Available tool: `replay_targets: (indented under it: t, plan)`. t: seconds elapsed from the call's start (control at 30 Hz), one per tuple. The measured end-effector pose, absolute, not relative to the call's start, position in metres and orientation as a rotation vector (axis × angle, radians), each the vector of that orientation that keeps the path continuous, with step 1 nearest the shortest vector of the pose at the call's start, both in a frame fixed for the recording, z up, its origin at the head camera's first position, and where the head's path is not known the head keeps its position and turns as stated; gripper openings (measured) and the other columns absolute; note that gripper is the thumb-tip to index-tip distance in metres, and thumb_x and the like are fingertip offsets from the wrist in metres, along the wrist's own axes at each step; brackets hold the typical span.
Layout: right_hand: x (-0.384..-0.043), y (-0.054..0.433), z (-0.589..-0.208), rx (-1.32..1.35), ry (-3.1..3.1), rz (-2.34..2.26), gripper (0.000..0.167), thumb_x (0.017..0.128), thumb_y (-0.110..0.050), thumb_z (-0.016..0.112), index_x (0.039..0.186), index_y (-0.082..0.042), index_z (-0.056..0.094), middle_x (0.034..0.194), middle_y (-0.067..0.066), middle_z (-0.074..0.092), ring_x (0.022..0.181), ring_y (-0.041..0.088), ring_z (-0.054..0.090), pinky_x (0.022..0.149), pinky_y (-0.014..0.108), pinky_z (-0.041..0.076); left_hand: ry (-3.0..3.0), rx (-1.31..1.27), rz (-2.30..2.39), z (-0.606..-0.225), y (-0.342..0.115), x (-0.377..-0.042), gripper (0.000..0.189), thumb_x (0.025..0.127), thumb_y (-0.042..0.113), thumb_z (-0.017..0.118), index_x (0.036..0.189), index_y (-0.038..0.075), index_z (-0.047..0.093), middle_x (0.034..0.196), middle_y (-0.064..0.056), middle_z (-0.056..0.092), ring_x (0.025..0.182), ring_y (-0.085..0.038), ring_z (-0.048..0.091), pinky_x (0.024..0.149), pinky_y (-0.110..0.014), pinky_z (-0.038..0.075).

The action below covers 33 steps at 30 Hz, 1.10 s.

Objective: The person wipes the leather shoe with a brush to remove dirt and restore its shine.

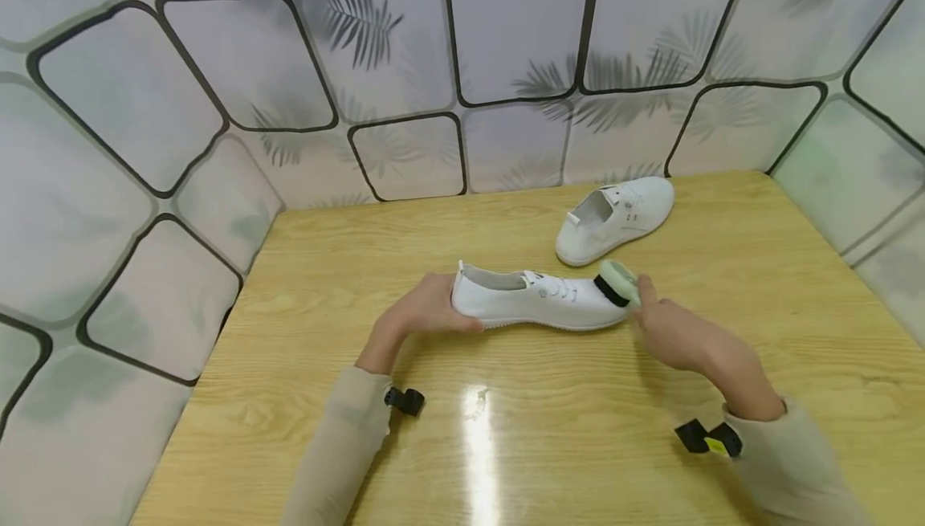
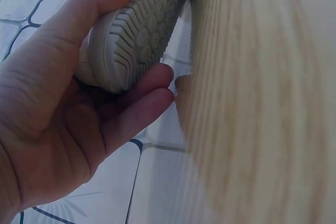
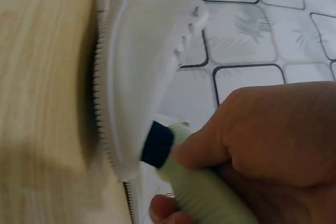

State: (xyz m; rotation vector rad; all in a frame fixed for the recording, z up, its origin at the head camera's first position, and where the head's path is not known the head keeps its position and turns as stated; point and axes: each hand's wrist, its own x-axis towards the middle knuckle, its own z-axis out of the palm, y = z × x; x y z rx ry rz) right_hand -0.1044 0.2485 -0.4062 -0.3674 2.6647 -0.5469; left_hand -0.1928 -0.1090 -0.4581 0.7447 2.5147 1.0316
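Observation:
A white lace-up shoe [image 1: 506, 299] is held by its heel in my left hand [image 1: 431, 305], toe pointing right. The left wrist view shows the thumb along the edge of its ribbed sole [image 2: 149, 35], which is tilted up off the table, with fingers curled beneath the heel. My right hand [image 1: 675, 333] grips a pale green brush [image 1: 620, 279] with dark bristles. In the right wrist view the bristles [image 3: 157, 144] are against the upper near the toe, thumb pressed on the brush behind them.
A second white shoe [image 1: 636, 213] lies on the wood-grain table [image 1: 347, 245], behind the first and to the right. Patterned fabric walls [image 1: 520, 28] enclose the table at the back and sides. Light glares off the tabletop at the front middle.

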Motion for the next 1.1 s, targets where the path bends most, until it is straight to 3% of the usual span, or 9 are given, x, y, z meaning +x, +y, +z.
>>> replay_targets:
  t: [0.13, 0.3, 0.43, 0.5, 0.57, 0.67, 0.87, 0.97, 1.1]
  plan:
    - [-0.104, 0.241, -0.415, -0.350, 2.703, -0.666, 0.063, 0.106, -0.010, 0.030, 0.147, 0.018, -0.009, 0.128, 0.054, 0.035, 0.115, 0.056, 0.051, 0.086, 0.058, 0.048, 2.506, 0.737, 1.015, -0.458, -0.111, -0.194, 0.056, 0.068, 0.038, 0.086, 0.117, 0.017, 0.065, 0.100, 0.005, 0.069, 0.083, -0.014, 0.062, 0.074, -0.032, 0.052]
    - [-0.092, 0.233, -0.417, -0.392, 2.764, -0.624, 0.062, 0.106, -0.011, 0.030, 0.149, 0.017, -0.005, 0.132, 0.056, 0.032, 0.116, 0.057, 0.051, 0.083, 0.056, 0.050, 2.507, 0.740, 0.998, -0.458, -0.110, -0.195, 0.055, 0.068, 0.039, 0.085, 0.115, 0.016, 0.066, 0.095, 0.004, 0.069, 0.080, -0.014, 0.061, 0.072, -0.032, 0.052]
    - [-0.084, 0.246, -0.420, -0.321, 2.770, -0.587, 0.061, 0.106, -0.008, 0.030, 0.148, 0.019, -0.006, 0.119, 0.054, 0.042, 0.082, 0.042, 0.061, 0.060, 0.043, 0.049, 2.506, 0.748, 0.976, -0.456, -0.107, -0.194, 0.056, 0.069, 0.040, 0.085, 0.116, 0.016, 0.065, 0.096, 0.004, 0.069, 0.081, -0.014, 0.061, 0.072, -0.031, 0.052]
    - [-0.085, 0.250, -0.423, -0.326, 2.819, -0.540, 0.060, 0.104, -0.004, 0.033, 0.146, 0.022, -0.002, 0.104, 0.049, 0.048, 0.065, 0.032, 0.055, 0.051, 0.036, 0.043, 2.504, 0.744, 0.973, -0.455, -0.106, -0.194, 0.056, 0.069, 0.039, 0.084, 0.116, 0.016, 0.065, 0.097, 0.004, 0.068, 0.081, -0.014, 0.061, 0.072, -0.031, 0.051]
    - [-0.089, 0.251, -0.425, -0.388, 2.893, -0.450, 0.058, 0.100, 0.001, 0.036, 0.143, 0.026, 0.005, 0.091, 0.042, 0.052, 0.057, 0.025, 0.050, 0.046, 0.034, 0.040, 2.500, 0.737, 0.980, -0.454, -0.106, -0.193, 0.056, 0.069, 0.039, 0.084, 0.116, 0.016, 0.065, 0.097, 0.003, 0.068, 0.081, -0.015, 0.061, 0.072, -0.032, 0.052]
    - [-0.095, 0.245, -0.425, -0.446, 2.920, -0.460, 0.059, 0.099, 0.000, 0.038, 0.142, 0.027, 0.008, 0.094, 0.044, 0.053, 0.066, 0.029, 0.056, 0.052, 0.037, 0.046, 2.490, 0.720, 0.990, -0.456, -0.106, -0.192, 0.057, 0.069, 0.038, 0.084, 0.117, 0.015, 0.065, 0.096, 0.003, 0.068, 0.081, -0.016, 0.061, 0.072, -0.032, 0.051]
    - [-0.085, 0.232, -0.417, -0.439, 2.784, -0.657, 0.062, 0.105, -0.008, 0.034, 0.147, 0.020, -0.003, 0.118, 0.050, 0.047, 0.094, 0.038, 0.060, 0.076, 0.051, 0.052, 2.477, 0.734, 0.981, -0.458, -0.106, -0.189, 0.059, 0.069, 0.039, 0.083, 0.120, 0.016, 0.063, 0.097, 0.004, 0.068, 0.083, -0.015, 0.062, 0.073, -0.032, 0.052]
    - [-0.074, 0.238, -0.417, -0.368, 2.786, -0.635, 0.062, 0.106, -0.008, 0.033, 0.148, 0.018, -0.005, 0.120, 0.053, 0.043, 0.091, 0.038, 0.060, 0.071, 0.048, 0.051, 2.491, 0.770, 0.977, -0.456, -0.104, -0.188, 0.059, 0.070, 0.038, 0.083, 0.121, 0.016, 0.063, 0.097, 0.004, 0.068, 0.082, -0.015, 0.062, 0.073, -0.032, 0.052]
    - [-0.073, 0.249, -0.423, -0.314, 2.901, -0.552, 0.059, 0.105, -0.005, 0.034, 0.145, 0.022, 0.001, 0.098, 0.047, 0.050, 0.062, 0.030, 0.056, 0.050, 0.038, 0.045, 2.502, 0.786, 0.973, -0.453, -0.102, -0.188, 0.061, 0.070, 0.039, 0.083, 0.123, 0.016, 0.063, 0.099, 0.004, 0.068, 0.082, -0.014, 0.062, 0.073, -0.032, 0.052]
